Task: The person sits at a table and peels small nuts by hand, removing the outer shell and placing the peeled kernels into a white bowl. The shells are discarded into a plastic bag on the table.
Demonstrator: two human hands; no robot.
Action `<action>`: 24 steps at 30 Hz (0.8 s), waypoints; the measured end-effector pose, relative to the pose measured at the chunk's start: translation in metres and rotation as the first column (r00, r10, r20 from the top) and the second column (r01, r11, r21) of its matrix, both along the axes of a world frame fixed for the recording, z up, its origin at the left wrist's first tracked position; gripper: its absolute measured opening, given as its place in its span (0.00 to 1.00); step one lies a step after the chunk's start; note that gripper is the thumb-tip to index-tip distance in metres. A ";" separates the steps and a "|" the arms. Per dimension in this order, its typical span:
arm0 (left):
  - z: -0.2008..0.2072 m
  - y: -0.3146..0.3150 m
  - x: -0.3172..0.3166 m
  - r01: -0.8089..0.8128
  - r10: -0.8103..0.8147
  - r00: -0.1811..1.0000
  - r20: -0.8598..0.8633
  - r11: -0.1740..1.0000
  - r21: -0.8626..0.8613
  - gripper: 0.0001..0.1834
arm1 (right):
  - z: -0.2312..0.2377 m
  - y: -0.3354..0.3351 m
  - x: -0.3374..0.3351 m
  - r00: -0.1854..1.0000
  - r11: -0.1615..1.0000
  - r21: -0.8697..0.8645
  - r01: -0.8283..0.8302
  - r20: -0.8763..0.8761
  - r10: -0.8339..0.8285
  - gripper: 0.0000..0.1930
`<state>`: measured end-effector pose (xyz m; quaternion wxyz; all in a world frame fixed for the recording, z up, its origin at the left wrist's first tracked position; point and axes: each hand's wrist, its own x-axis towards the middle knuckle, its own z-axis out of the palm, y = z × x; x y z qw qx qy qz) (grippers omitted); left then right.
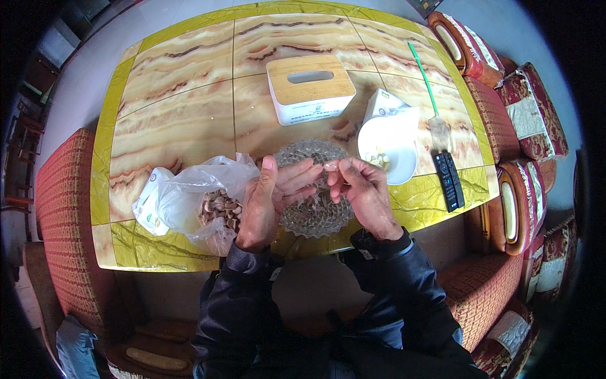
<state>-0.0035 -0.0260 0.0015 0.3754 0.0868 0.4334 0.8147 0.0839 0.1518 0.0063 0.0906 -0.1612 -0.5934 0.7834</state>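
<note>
My left hand (270,199) and my right hand (360,189) meet over a cut-glass bowl (315,218) near the table's front edge. The fingertips of both pinch a small pale nut (329,165) between them, above the bowl. The left palm faces right with the thumb up; the right hand curls in from the right. Just left of my left hand lies an open clear plastic bag (189,196) with brown nuts (218,207) inside. A white plate (391,148) with several pale shelled pieces stands to the right of the bowl.
A white tissue box with a wooden lid (309,88) stands at the table's middle. A green-handled swatter (429,95) and two dark remotes (449,180) lie at the right. A small white box (380,101) sits behind the plate. Red patterned sofas (63,183) surround the marble-patterned table (183,82).
</note>
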 end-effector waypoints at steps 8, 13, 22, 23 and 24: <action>-0.002 0.002 0.001 -0.096 0.081 0.981 -0.178 0.992 -0.077 0.17 | -0.001 0.000 0.000 0.998 0.996 0.066 -0.054 0.049 0.051 0.09; -0.004 0.003 0.002 -0.130 0.114 0.978 -0.175 0.988 -0.085 0.14 | -0.001 -0.001 0.001 0.993 0.966 0.254 -0.054 0.118 0.024 0.04; -0.013 0.008 0.002 -0.208 0.123 0.928 -0.351 0.955 -0.214 0.08 | -0.004 0.002 -0.002 0.998 0.718 0.696 0.013 -0.051 0.031 0.06; -0.013 0.007 0.001 -0.205 0.098 0.918 -0.384 0.946 -0.250 0.08 | -0.004 0.002 -0.001 0.999 0.715 0.699 -0.006 -0.021 0.029 0.06; -0.013 0.008 0.001 -0.194 0.062 0.919 -0.389 0.931 -0.310 0.08 | -0.004 0.004 0.000 0.999 0.659 0.752 -0.007 -0.030 0.044 0.06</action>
